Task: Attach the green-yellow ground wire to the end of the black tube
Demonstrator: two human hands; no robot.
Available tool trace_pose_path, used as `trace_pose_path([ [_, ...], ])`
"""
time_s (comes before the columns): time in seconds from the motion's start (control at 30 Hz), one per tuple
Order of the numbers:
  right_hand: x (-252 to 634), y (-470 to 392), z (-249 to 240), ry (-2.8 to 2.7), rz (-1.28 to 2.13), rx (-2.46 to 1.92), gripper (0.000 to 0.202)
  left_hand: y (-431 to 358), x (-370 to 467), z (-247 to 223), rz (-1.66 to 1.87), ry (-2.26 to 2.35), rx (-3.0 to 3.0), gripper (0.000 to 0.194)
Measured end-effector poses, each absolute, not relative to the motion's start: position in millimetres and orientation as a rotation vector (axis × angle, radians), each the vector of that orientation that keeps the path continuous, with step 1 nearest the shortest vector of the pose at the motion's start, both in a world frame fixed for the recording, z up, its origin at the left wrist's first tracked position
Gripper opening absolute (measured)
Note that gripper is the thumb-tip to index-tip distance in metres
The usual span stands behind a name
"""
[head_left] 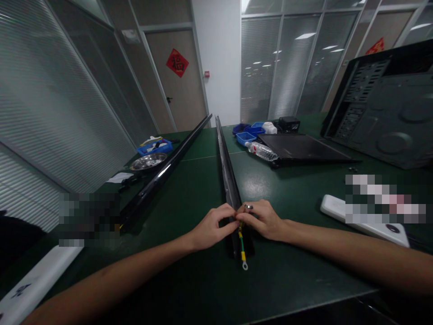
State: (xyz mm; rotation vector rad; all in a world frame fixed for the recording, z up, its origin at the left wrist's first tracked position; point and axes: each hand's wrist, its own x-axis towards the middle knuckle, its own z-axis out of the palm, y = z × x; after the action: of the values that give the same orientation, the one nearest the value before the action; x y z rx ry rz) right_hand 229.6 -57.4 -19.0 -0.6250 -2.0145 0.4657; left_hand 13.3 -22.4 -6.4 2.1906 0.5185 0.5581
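Note:
My left hand (209, 227) and my right hand (267, 220) meet over the near end of a long black metal rail (230, 174) on the green table. Both hands are closed, thumbs and fingers pinched together. Out from between the fingertips comes a short green-and-yellow grounding wire (242, 245), its bare ring terminal pointing towards me. The right fingertips close on the wire's upper end; a ring sits on one right finger. Whatever the left fingertips pinch there is too small and covered to make out.
To the left lies a second black rail (162, 174), beside a metal bowl (149, 161) and a blue tray (158, 148). At right are blue bins (246, 138), a plastic bottle (262, 151), a black panel (304, 149), a computer case (389, 113) and a white device (365, 219).

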Motion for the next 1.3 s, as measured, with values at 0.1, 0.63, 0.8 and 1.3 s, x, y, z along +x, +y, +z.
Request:
trace_pose_path([
  [0.1,230.1,-57.3,-19.7,-2.006,0.472,-0.621,0.031,-21.8,13.1,-6.8,0.565,0.498,2.185,0.013],
  [0.63,229.4,-57.1,-20.0,-2.0,0.447,-0.638,0.033,-19.5,14.3,-10.4,0.568,0.52,2.198,0.016],
  [0.8,230.5,-56.9,-20.5,-2.014,0.443,-0.633,0.032,-21.0,14.6,-8.7,0.571,0.519,2.199,0.016],
  [1.3,230.8,-56.4,-22.4,-1.971,0.488,-0.618,0.028,-21.0,14.8,-7.6,0.584,0.489,2.203,0.018],
])
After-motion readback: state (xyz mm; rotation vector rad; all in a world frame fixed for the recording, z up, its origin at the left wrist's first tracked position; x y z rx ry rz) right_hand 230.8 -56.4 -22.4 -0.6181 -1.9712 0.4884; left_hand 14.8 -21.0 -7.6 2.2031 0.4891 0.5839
